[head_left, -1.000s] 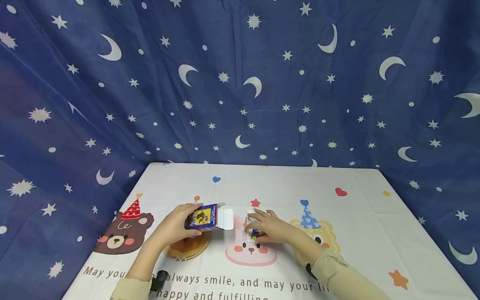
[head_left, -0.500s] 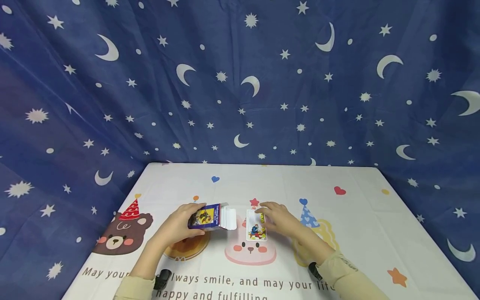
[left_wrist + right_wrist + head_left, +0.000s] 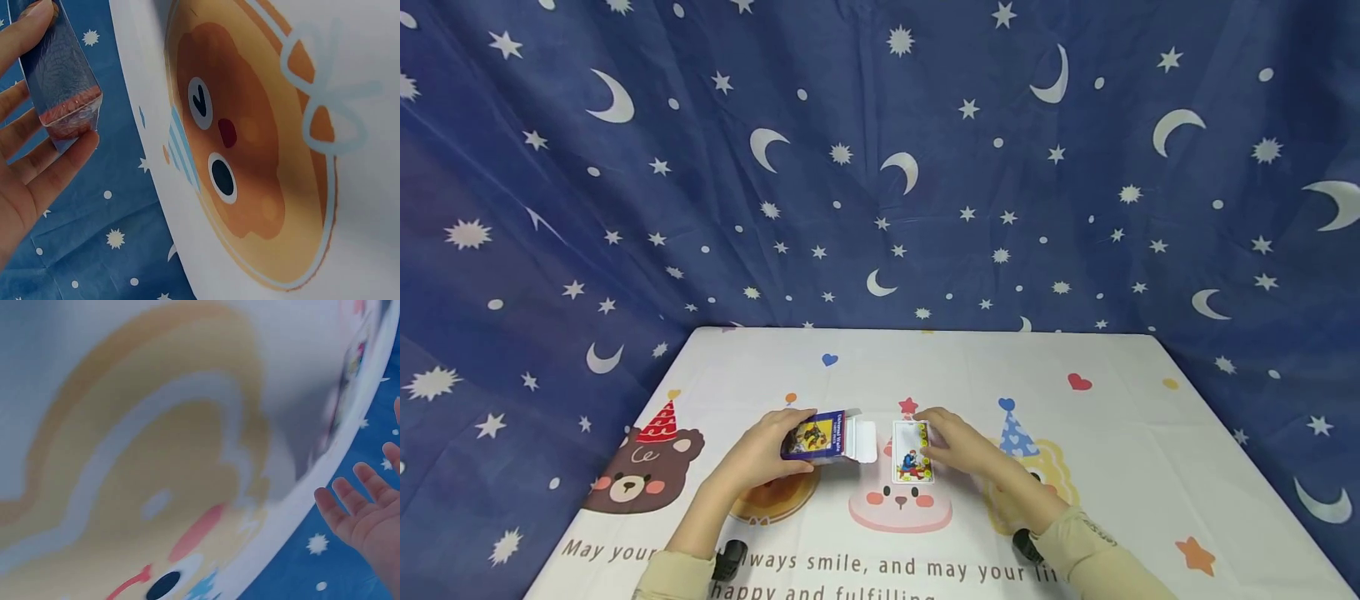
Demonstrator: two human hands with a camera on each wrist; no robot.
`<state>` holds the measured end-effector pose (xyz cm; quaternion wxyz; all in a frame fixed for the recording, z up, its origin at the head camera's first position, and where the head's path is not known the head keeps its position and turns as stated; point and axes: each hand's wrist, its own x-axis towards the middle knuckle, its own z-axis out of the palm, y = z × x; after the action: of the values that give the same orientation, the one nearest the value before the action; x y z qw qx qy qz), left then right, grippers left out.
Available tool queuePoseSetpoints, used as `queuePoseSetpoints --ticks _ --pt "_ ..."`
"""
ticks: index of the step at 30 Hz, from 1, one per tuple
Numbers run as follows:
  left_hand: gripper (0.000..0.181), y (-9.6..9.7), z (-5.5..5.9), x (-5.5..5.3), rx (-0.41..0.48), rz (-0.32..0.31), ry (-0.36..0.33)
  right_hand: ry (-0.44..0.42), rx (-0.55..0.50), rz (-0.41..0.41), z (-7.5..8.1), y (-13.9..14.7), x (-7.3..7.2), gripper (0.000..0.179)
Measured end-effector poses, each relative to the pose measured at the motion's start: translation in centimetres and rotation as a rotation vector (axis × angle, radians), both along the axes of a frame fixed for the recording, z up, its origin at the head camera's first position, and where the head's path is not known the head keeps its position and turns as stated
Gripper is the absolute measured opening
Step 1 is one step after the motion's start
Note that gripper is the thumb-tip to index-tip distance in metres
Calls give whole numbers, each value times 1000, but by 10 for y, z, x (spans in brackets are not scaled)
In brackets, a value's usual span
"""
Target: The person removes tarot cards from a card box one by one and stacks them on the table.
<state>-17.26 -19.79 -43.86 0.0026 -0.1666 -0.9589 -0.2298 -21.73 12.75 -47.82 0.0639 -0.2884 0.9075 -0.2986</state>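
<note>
My left hand (image 3: 767, 450) grips a blue tarot card box (image 3: 815, 435) with a yellow picture on its face, thumb and fingers at its two long sides. The box's white end flap (image 3: 865, 442) stands open toward the right. In the left wrist view, clear film shows round the end of the box (image 3: 65, 81). A white-bordered picture card (image 3: 912, 452) lies face up on the tablecloth, right of the flap. My right hand (image 3: 958, 442) is at the card's right edge, fingers loosely extended in the right wrist view; the card (image 3: 347, 381) appears edge-on there.
A white tablecloth (image 3: 985, 362) printed with cartoon animals and lettering covers the table. Behind and to the left hangs a dark blue curtain (image 3: 820, 167) with moons and stars. Black wrist straps (image 3: 730, 560) show on both arms.
My right hand has slid off the card toward the right, uncovering its picture, and now rests by its edge. My left hand and the box have shifted slightly right.
</note>
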Motion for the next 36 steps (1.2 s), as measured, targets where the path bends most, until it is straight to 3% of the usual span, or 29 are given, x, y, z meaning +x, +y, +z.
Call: queuePoseSetpoints --ticks 8,13,23,29,36 --pt "75 4 2 -4 13 -7 0 -59 -100 -76 11 -16 6 45" --pt "74 8 3 -7 16 -5 -13 -100 -237 -146 16 -22 8 37" --pt "75 14 7 -12 11 -63 -2 -134 -447 -140 22 -30 14 27" --pt "75 16 8 -14 13 -74 14 -305 -581 -141 36 -39 20 26" --pt "75 18 7 -14 1 -80 4 -488 -622 -252 45 -50 26 25"
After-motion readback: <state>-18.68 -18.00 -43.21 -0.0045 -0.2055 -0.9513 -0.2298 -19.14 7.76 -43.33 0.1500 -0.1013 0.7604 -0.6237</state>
